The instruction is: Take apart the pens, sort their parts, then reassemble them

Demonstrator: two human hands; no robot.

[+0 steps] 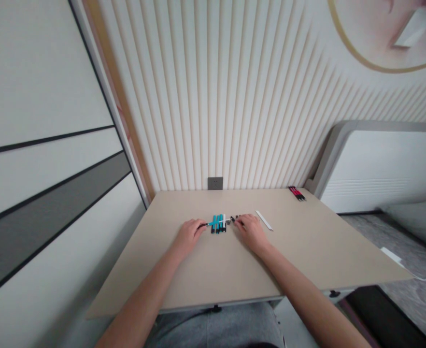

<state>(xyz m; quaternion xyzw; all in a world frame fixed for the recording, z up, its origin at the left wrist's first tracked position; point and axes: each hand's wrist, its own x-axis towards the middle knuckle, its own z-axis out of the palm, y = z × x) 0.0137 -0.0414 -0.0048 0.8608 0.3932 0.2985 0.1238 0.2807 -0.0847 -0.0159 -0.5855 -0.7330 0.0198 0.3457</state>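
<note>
My left hand is closed, its fingers pinching the dark end of a thin teal-and-black pen. That pen lies crosswise above a row of several teal pens with black ends. A slim white piece extends from it toward the right. My right hand is closed around small black pieces; at this size I cannot tell exactly what they are. To the right of that hand, a long white stick-like piece rests on the tabletop.
The beige table stands against a ribbed wall with a dark socket. Several red-and-black pens lie at its far right corner. A white cabinet is to the left, and a bed headboard to the right.
</note>
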